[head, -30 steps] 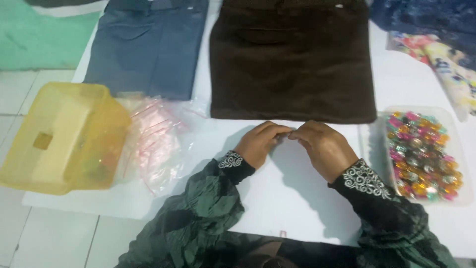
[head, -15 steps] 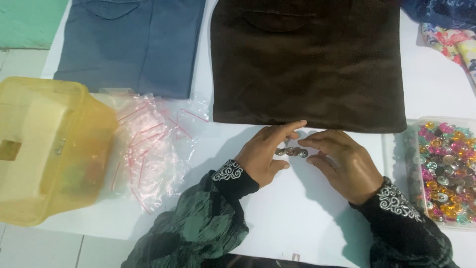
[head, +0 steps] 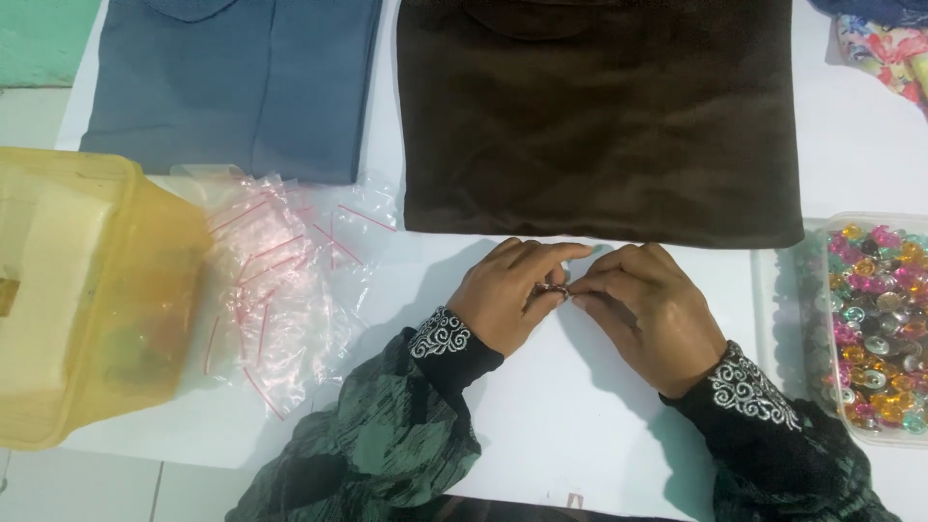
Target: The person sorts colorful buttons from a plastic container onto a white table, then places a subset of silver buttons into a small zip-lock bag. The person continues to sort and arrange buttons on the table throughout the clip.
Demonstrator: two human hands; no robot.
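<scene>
Together, hands: left hand (head: pixel 507 295) and right hand (head: pixel 646 314) pinch one small metallic piece (head: pixel 553 288) between narrowed fingertips, steadying it.
Supply: tray of coloured gems (head: pixel 875 324) beside right hand.
Bags: clear zip bags (head: pixel 280 280) piled left.

head cam | looks straight down | close over white table (head: pixel 580 425)

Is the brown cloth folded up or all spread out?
Folded. The brown cloth lies as a neat flat rectangle with straight, thick edges on the white table.
</scene>
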